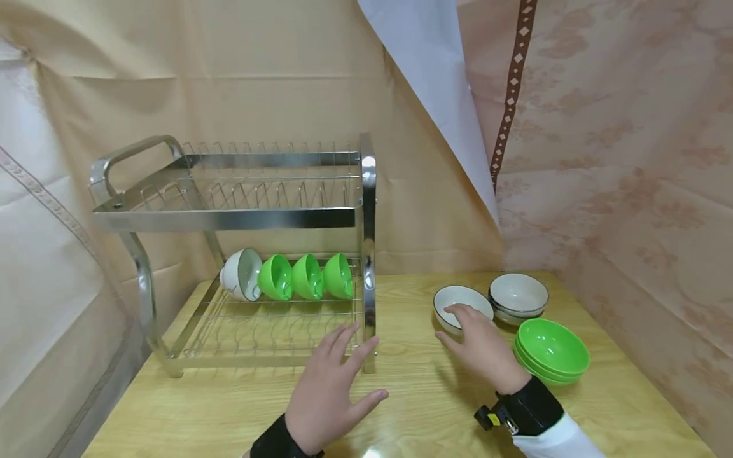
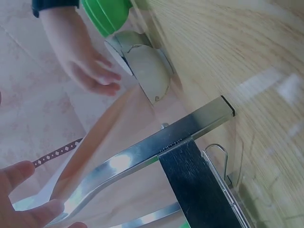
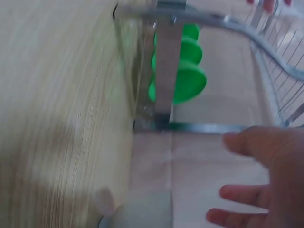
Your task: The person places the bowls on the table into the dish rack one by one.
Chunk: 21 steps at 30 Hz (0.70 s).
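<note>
My right hand (image 1: 478, 348) hovers with its fingers spread over a white bowl with a dark rim (image 1: 460, 299). The left wrist view shows a gap between that hand (image 2: 88, 66) and the bowl (image 2: 149, 71). My left hand (image 1: 329, 395) is held up, fingers apart and holding nothing, by the front right corner of the metal dish rack (image 1: 269, 361). On the rack's lower tier, a white bowl (image 1: 242, 275) and three green bowls (image 1: 275, 277) stand tilted in a row.
Right of the near white bowl is a stack of white bowls (image 1: 520, 294). A stack of green bowls (image 1: 552, 350) stands in front of it, near my right wrist. The rack's upper tier (image 1: 229, 219) has wire dividers. Cloth curtains (image 1: 435, 216) surround the wooden table (image 1: 412, 394).
</note>
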### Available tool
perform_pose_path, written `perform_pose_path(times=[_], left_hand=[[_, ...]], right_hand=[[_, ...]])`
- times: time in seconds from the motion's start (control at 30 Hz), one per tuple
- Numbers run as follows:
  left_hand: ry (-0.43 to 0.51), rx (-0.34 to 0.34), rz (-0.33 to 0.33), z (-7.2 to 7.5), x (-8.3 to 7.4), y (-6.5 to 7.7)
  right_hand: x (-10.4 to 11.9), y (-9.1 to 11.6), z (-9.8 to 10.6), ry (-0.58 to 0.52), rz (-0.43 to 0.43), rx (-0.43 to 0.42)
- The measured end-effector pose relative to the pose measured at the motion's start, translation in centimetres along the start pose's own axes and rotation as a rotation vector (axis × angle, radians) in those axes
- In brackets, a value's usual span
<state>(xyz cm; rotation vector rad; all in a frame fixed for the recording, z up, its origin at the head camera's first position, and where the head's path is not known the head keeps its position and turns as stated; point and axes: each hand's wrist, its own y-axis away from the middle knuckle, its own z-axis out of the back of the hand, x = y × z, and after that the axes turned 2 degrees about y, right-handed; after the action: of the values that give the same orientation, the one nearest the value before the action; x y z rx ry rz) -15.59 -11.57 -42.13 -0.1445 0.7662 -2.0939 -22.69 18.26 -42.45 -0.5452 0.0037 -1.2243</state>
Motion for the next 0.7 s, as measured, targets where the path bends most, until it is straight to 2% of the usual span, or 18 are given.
perform_pose_path(times=[0.2, 0.47, 0.7], left_hand=[[0.01, 0.012, 0.01, -0.2, -0.4, 0.1], [-0.016, 0.032, 0.022, -0.1, -0.4, 0.1], [-0.025, 0.072, 0.042, -0.1, -0.5, 0.1]], right_hand=[[-1.7, -1.2, -1.2, 0.069, -0.038, 0.075], [-2.6, -2.1, -2.5, 0.124, -0.065, 0.145], [-2.9, -2.1, -2.9, 0.138, -0.065, 0.114]])
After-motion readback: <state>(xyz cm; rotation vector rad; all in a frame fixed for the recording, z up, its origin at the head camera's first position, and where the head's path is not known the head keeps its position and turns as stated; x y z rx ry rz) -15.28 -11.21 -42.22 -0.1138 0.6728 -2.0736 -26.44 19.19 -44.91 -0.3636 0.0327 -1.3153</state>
